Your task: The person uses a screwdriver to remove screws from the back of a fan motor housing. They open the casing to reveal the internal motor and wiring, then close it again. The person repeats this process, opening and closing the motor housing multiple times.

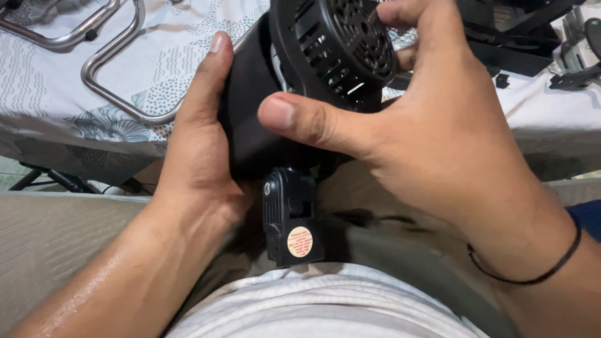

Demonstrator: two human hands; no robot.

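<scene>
You've got the black fan motor housing (250, 119) up off your lap w/ both hands, held just in front of the counter edge. Your left hand (200, 144) cups the smooth side of the body, thumb flat along it and pointing up; the other fingers wrap behind, out of sight. Your right hand (438, 144) is on the vented rear cover (341, 47): thumb (294, 119) pressed at its lower rim, forefinger curled over the top, so those fingers are closed on the cover. Progress, as a judgement: the cover looks seated against the body but slightly cocked, w/ a pale sliver showing at the seam, so it seems partway on or partway off; can't tell which, and no screws or tool are visible. The black neck bracket (289, 216) w/ a round orange sticker hangs below the body, pointing toward your white shirt (313, 307). Around you: the counter (75, 81) carries a patterned grey-white cloth w/ bent chrome tubing (109, 59) at upper left, and more black plastic parts (519, 37) lie at upper right, well apart from your hands. Nothing blocks the cover itself, though your right palm hides much of the seam, and the bracket sits close to your lap.
</scene>
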